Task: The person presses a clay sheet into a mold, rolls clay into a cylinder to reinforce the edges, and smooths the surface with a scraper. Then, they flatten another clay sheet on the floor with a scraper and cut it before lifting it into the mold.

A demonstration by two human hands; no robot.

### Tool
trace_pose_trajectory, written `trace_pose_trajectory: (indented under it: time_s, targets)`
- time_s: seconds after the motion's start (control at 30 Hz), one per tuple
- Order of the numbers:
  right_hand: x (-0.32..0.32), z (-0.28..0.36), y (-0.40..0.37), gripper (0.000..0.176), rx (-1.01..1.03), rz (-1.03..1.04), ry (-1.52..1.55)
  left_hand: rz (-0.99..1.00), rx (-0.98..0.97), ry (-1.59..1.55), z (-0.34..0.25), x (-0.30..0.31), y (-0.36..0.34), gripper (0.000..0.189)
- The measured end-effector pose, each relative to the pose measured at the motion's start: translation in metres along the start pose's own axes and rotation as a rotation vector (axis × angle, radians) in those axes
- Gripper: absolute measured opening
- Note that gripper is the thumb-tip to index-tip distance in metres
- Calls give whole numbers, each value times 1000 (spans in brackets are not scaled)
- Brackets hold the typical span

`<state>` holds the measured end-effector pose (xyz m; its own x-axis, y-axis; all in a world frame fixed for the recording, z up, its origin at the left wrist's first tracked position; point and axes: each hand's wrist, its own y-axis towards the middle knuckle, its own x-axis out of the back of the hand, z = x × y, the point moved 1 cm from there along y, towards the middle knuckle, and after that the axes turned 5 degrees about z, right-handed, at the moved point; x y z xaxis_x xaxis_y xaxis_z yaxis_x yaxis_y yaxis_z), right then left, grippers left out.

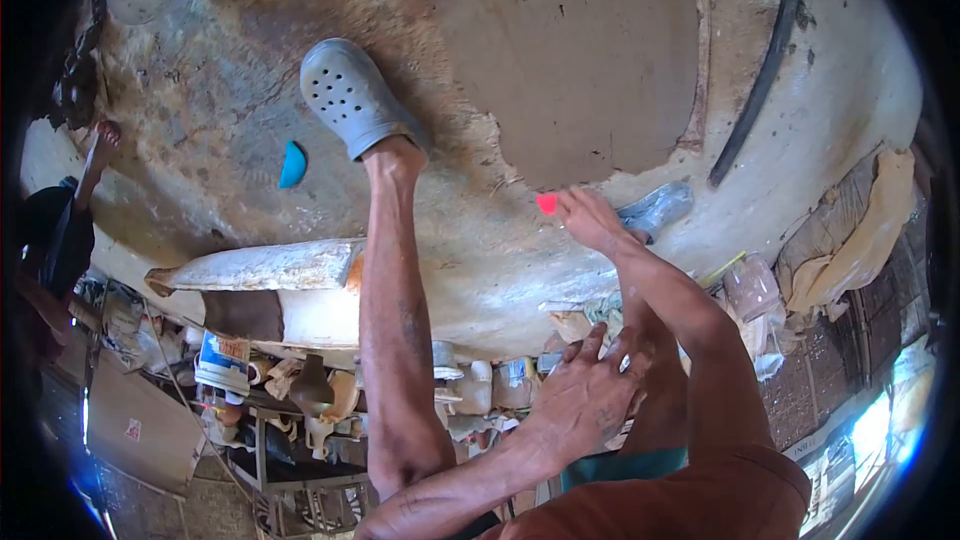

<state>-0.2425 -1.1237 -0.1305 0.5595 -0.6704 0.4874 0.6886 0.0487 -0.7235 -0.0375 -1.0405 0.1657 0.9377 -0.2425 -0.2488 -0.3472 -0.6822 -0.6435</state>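
My right hand (592,220) pinches a small bright red flat scraper (546,203) at the near edge of a wide, smooth grey-brown clay slab (580,60) lying on the floor. The scraper is partly hidden by my fingers. Across my bent right leg rests my left hand (590,395), fingers spread, with a small pale spot near one finger. A teal half-moon scraper (292,165) lies apart on the floor, left of my grey clog (350,95). My other clog (657,210) is beside my right hand.
A dark curved strip (757,80) lies right of the slab. Behind me are a white trough-like piece (260,268), a white bucket (222,362) and shelves of pots (312,390). Another person's foot (104,140) shows at far left. Brown sheets (850,230) lie at right.
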Motion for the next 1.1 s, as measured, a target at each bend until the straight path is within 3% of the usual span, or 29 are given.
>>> trace_pose_trajectory:
  time_s: [0.07, 0.1, 0.2, 0.27, 0.4, 0.47, 0.6, 0.63, 0.8, 0.83, 0.9, 0.97, 1.03, 1.07, 1.1]
  targets:
    - [65, 0, 55, 37, 192, -28, -202, -7, -18, -3, 1, -11, 3, 56]
    - [124, 21, 94, 20, 319, -413, -237, 19, -18, -52, 0, -12, 4, 56]
    - [241, 23, 234, 26, 460, -789, -372, -7, -12, -33, 5, -23, 16, 55]
    - [296, 38, 287, 21, 455, -801, -422, -7, 9, 6, 7, -27, 18, 55]
    - [279, 35, 295, 7, 524, -654, -358, -96, 21, -12, 1, -12, 18, 54]
    - [239, 19, 248, 27, 540, -404, -434, -122, 18, -29, -5, -3, 13, 54]
    - [142, -10, 141, 13, 460, -247, -394, -160, -38, -63, -15, 6, 4, 53]
    - [110, -23, 110, 29, 474, -266, -443, -178, -67, -70, -16, 7, 3, 53]
    - [2, -66, -7, 23, 265, 169, -279, -117, -24, -76, 0, -2, 10, 52]
    - [14, -56, -11, 23, 257, 161, -289, -114, 19, -61, 4, -2, 12, 52]
    - [48, -39, -8, 22, -2, 26, 16, -105, 12, -21, 1, -1, 11, 51]
    - [102, -40, 48, 25, 256, -221, -334, -86, -20, -51, -3, -3, 8, 50]
    - [200, -19, 137, 26, 325, -491, -264, -76, -39, -80, -8, -4, 8, 51]
    - [245, -13, 185, 17, 446, -690, -318, -76, -50, -97, -9, -2, 10, 51]
    - [284, -7, 226, 22, 438, -742, -414, -84, -47, -96, -7, -3, 12, 51]
